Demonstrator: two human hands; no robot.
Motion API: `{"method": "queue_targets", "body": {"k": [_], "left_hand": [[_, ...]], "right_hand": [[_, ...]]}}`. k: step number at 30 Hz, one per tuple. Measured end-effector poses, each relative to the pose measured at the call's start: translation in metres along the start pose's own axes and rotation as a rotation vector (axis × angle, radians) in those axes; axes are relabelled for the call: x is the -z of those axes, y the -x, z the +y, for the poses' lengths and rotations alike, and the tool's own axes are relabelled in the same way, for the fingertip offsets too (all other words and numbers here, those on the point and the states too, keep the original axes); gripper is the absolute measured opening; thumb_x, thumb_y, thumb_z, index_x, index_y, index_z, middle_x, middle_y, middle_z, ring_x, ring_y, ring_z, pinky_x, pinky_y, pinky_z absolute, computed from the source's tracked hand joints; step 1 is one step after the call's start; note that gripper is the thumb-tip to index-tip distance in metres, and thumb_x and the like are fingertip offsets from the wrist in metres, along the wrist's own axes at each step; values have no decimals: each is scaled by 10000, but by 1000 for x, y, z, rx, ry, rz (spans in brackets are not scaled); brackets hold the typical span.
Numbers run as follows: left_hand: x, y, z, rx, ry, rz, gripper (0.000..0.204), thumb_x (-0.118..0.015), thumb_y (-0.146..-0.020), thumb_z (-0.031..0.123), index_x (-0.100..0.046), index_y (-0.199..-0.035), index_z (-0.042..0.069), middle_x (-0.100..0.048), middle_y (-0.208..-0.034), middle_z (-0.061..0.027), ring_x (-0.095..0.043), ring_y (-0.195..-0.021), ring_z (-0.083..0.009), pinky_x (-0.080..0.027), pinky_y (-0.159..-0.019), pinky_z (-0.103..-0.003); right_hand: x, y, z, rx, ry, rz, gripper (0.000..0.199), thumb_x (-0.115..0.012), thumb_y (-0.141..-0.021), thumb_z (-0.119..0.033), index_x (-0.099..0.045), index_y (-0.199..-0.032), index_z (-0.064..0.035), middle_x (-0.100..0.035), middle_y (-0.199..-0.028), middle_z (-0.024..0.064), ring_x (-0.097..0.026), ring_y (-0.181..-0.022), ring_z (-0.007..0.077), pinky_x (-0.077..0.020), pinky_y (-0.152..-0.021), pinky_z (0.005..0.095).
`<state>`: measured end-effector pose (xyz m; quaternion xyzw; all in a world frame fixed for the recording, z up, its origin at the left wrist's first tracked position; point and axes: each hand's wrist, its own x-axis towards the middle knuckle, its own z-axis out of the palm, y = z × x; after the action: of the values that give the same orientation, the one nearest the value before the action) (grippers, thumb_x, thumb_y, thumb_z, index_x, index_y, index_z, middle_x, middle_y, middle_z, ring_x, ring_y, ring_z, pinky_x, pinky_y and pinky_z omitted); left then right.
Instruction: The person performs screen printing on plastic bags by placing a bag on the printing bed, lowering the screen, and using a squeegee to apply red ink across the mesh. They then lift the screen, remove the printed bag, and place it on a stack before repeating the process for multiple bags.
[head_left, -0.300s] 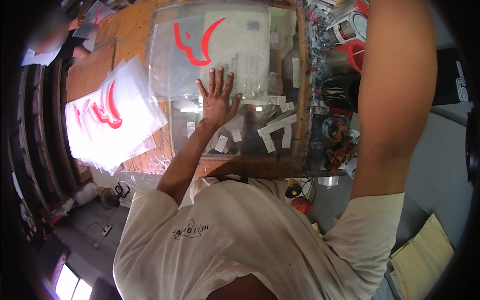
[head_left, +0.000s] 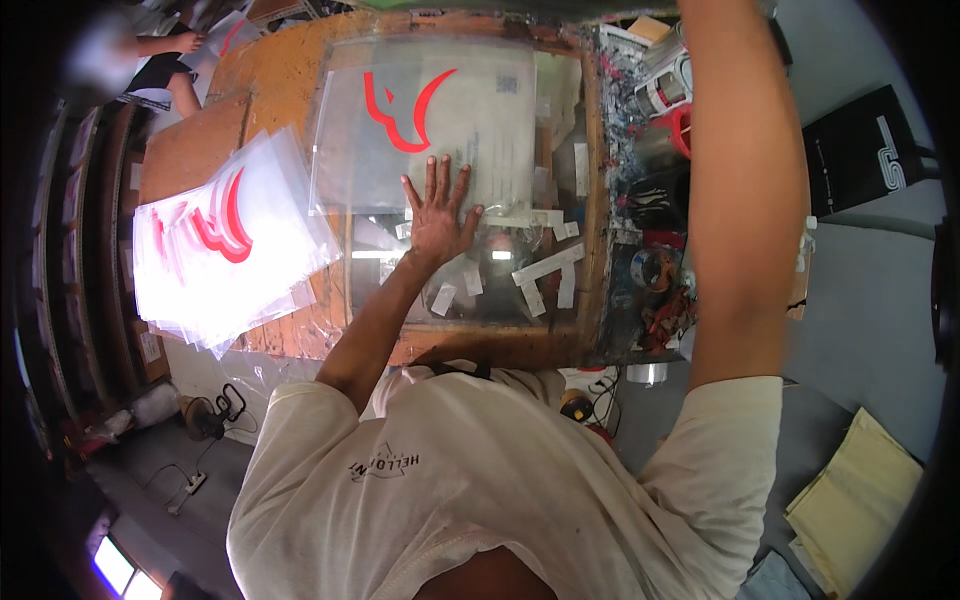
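Note:
My left hand [head_left: 440,218] lies flat with its fingers spread, its fingertips on the lower edge of a translucent plastic bag [head_left: 345,180]. A red curved print [head_left: 428,112] shows on the bag, which rests on a glass panel [head_left: 400,305] set into the wooden table. My right arm [head_left: 745,200] is raised and stretched forward; its hand is beyond the upper edge, so what it holds is hidden. To the left of my left hand lies a loose stack of similar printed bags [head_left: 275,255].
White tape strips [head_left: 548,258] stick to the glass. Cans [head_left: 665,90] and a tape roll [head_left: 652,268] crowd the table's right side. A greenish edge [head_left: 560,14] spans the top. Another person [head_left: 165,75] is at the far left. A shelf rack [head_left: 80,230] stands left.
My right arm has swung somewhat to the left, still raised. A greenish edge now shows along the top. My left hand stays flat on the bag, while the whole view has shifted slightly.

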<state>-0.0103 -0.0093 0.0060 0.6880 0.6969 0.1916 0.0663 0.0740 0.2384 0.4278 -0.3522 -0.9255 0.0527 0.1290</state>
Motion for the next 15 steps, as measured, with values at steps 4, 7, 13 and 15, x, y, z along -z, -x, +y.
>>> {"method": "queue_targets", "body": {"k": [4, 7, 13, 15], "left_hand": [[53, 3, 13, 101, 428, 108, 624, -571, -940, 302, -365, -1488, 86, -245, -1582, -196, -151, -1484, -399, -14, -1152, -635], [119, 23, 39, 118, 1012, 240, 680, -587, -948, 287, -291, -1496, 13, -336, -1529, -206, -290, -1442, -362, -145, -1175, -520], [125, 93, 44, 1005, 2181, 55, 504, -582, -951, 412, -425, -1294, 79, -449, -1312, -141, -464, -1262, -328, -400, -1029, -539], [89, 102, 29, 1180, 2091, 60, 353, -593, -954, 355, -470, -1176, 110, -489, -1176, -109, -507, -1173, -302, -417, -989, -542]], "right_hand": [[-56, 35, -11, -72, -70, 172, 628, -507, -915, -637, -708, -824, -49, -666, -682, 108, -612, -595, 211, -490, -566, 424], [-118, 132, -48, -41, 5, 268, 574, -620, -845, -631, -571, -732, -70, -626, -634, 104, -634, -558, 295, -485, -535, 458], [-242, 197, -25, -204, -341, 33, 334, -752, -797, -217, -586, -1013, -24, -652, -893, 197, -639, -851, 401, -491, -739, 477], [-265, 169, 11, -233, -405, -134, 271, -704, -810, -107, -585, -1037, -17, -661, -942, 191, -639, -903, 406, -501, -789, 485]]}}
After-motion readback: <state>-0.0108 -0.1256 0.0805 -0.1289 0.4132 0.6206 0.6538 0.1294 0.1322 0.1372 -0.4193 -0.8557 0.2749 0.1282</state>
